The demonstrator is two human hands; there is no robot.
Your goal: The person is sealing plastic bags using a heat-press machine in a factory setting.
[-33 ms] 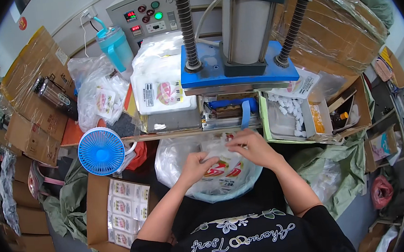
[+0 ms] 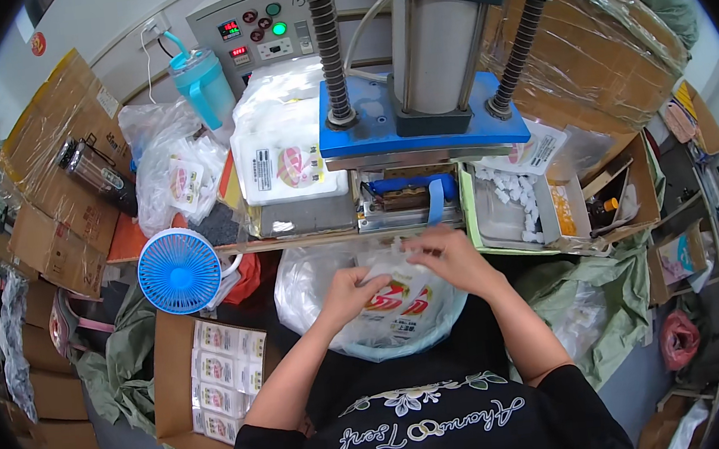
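Over my lap lies a clear plastic bag (image 2: 362,345) full of printed plastic pouches. My left hand (image 2: 353,296) pinches the edge of a translucent pouch (image 2: 388,265) at the top of the bag, thumb pointing right. Just across from it, my right hand (image 2: 452,259) has its fingers bent and close together at the pouch's upper right side. Whether those fingertips grip the film is hard to make out. Red and yellow print (image 2: 397,299) shows on the film below the hands.
Ahead stands a press with a blue plate (image 2: 419,128) and a blue strap (image 2: 436,201). Left of it sit stacked white printed packages (image 2: 292,157), and a blue fan (image 2: 180,272). White pieces fill a tray (image 2: 498,220) at right. An open carton (image 2: 170,372) holds printed packs.
My right hand's fingers have shifted slightly up over the pouch's edge. My left hand stays nearly where it was, still pinching.
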